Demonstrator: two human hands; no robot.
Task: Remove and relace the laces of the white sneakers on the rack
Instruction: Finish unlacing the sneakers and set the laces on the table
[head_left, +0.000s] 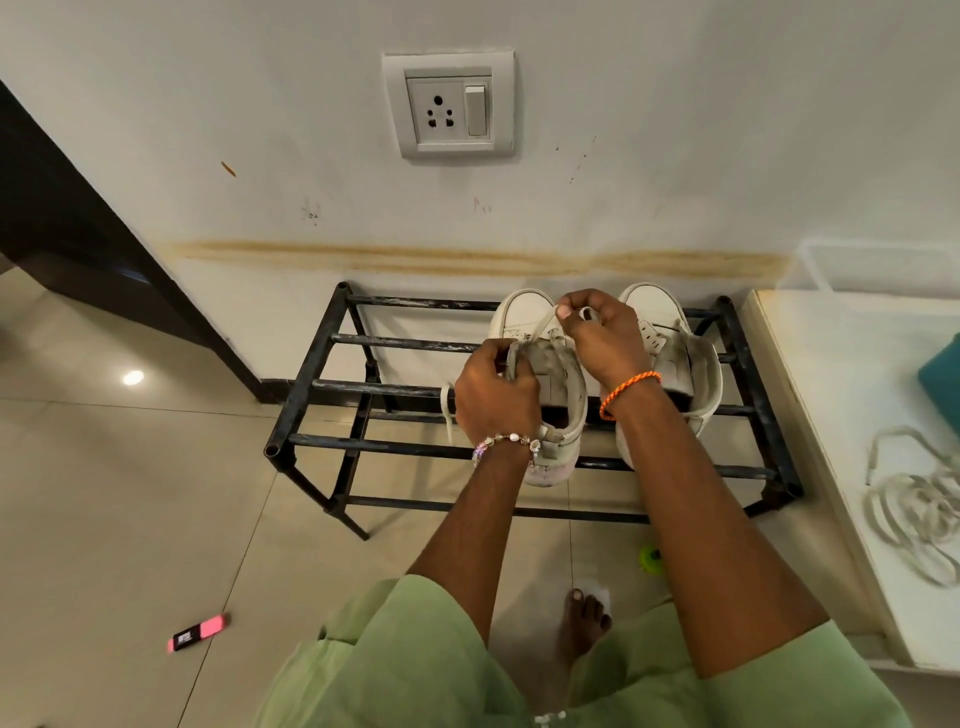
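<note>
Left sneaker (550, 364), on rack (363, 447): lace (540, 325) is pinched in right hand (597, 332), upper gripped by left hand (493, 389); lace is best drawn flat, untwisted, through each eyelet, shoe kept steadied.

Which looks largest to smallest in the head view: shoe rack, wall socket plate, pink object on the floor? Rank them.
1. black metal shoe rack, clearly largest.
2. wall socket plate.
3. pink object on the floor, smallest.
The socket plate sits farther from the camera, so its true gap from the pink object is unsure.
</note>
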